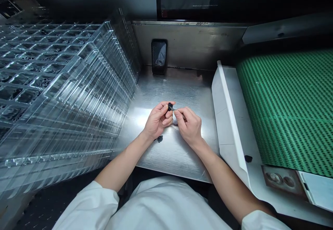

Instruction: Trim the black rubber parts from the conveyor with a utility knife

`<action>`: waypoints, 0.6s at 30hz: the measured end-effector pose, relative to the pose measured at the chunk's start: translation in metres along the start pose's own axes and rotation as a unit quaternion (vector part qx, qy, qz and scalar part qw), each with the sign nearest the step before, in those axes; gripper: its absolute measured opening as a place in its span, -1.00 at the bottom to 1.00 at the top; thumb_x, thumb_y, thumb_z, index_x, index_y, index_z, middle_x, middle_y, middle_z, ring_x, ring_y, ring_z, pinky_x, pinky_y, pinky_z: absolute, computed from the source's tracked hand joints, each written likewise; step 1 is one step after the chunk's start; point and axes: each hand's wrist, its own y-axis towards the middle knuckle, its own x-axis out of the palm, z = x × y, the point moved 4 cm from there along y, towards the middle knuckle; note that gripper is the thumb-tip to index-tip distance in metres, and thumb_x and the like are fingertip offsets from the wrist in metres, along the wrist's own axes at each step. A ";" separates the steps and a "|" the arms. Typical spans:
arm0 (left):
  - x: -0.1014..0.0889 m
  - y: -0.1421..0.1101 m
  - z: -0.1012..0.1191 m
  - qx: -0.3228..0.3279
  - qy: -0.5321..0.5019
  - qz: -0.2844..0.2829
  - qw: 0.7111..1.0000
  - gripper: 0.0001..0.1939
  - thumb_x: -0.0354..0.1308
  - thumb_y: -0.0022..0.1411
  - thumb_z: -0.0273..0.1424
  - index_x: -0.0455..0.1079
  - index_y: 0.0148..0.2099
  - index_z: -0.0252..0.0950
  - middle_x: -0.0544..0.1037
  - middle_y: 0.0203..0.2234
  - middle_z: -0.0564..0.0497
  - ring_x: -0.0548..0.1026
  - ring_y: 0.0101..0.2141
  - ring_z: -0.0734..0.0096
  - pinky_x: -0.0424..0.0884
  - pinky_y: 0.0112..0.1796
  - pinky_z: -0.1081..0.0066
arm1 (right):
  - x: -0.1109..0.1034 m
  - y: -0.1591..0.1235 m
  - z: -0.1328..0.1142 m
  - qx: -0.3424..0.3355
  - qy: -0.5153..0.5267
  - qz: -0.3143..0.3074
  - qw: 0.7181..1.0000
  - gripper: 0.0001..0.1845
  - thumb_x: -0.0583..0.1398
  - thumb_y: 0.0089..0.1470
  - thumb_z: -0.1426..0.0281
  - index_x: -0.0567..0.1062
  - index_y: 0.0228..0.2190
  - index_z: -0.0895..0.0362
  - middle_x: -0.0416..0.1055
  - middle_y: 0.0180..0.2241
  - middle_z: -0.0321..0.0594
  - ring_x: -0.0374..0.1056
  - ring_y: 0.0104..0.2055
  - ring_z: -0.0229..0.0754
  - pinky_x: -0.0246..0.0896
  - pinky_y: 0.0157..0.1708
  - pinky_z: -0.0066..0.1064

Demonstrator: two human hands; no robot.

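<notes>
A small black plastic part (170, 107) sits at frame centre, clamped in the fingers of the left hand (157, 120). The fingers of the right hand (188, 126) pinch a thin grey strip (174, 109) against it. A second black part (159, 139) lies on the brushed steel bench (179, 164) beside the left wrist; stacked clear plastic blister trays (65, 84) fill the frame's left side.

A brushed stainless-steel surface (182, 88) forms the work area, bounded at the rear by a steel back panel (189, 43). A small black moulded part (159, 139) lies flat near the front of the surface. A black phone-like device (159, 56) stands upright against the back panel. A stack of clear plastic trays (78, 91) sits along the left edge, and a white ledge (226, 119) runs along the right edge.
</notes>
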 end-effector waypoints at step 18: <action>0.001 0.001 -0.001 0.000 -0.002 -0.001 1.000 -0.74 0.29 0.32 -0.33 0.47 0.00 -0.35 0.29 -0.53 0.11 0.16 -0.66 0.68 0.04 -0.60 0.58 | -0.004 0.002 -0.001 0.034 0.092 0.022 0.995 -0.66 0.04 0.46 0.26 0.49 -0.26 0.18 0.40 -0.31 -0.24 0.30 -0.27 -0.36 0.15 -0.23 -0.46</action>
